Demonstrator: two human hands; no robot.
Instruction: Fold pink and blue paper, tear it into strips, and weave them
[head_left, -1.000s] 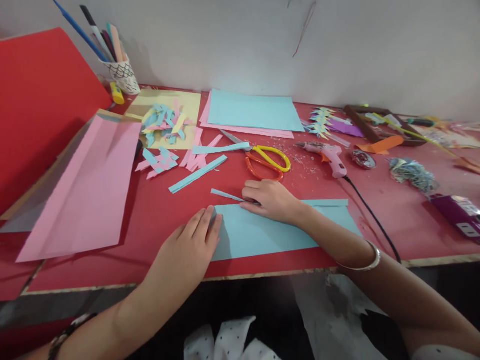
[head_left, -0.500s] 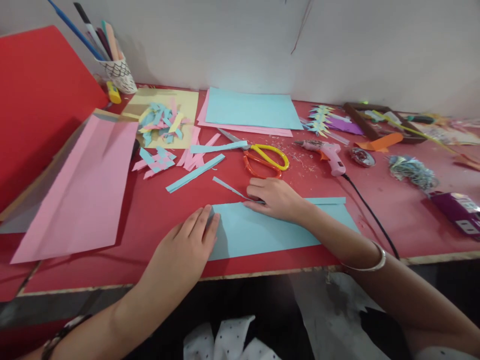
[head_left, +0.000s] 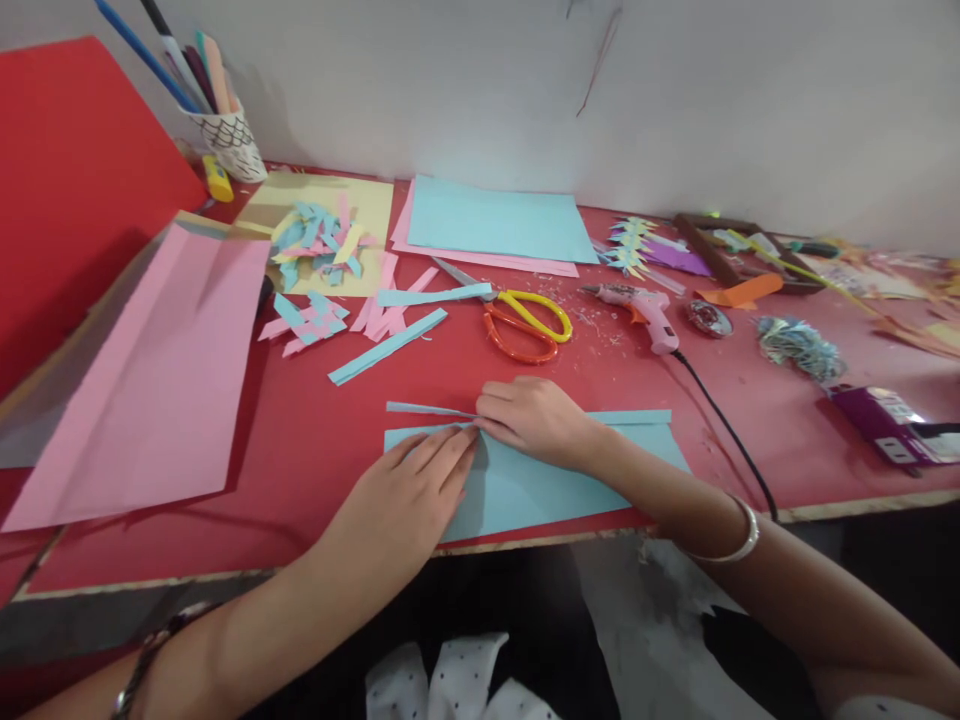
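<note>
A light-blue paper sheet (head_left: 525, 500) lies near the table's front edge. Along its far edge runs a narrow strip (head_left: 424, 408), its left end separated from the sheet and its right part still joined. My right hand (head_left: 532, 420) is closed with fingers pinched on this strip, about midway along the edge. Flat on the sheet's left part rests my left hand (head_left: 420, 490), fingers stretched out and their tips touching close beside the right hand's pinch. Beyond them lie two loose blue strips (head_left: 390, 347) and scissors (head_left: 529, 325) with yellow and orange handles.
A pink glue gun (head_left: 637, 308) with a black cord lies right of the scissors. Stacked blue and pink sheets (head_left: 502, 228) lie by the wall. A pink sheet (head_left: 172, 370) leans at left, near paper scraps (head_left: 319, 240). A purple box (head_left: 885, 425) sits at right.
My left hand has slid right along the sheet, up to my right hand. The strip's loose left end now lies nearly parallel to the edge. The view has shifted slightly.
</note>
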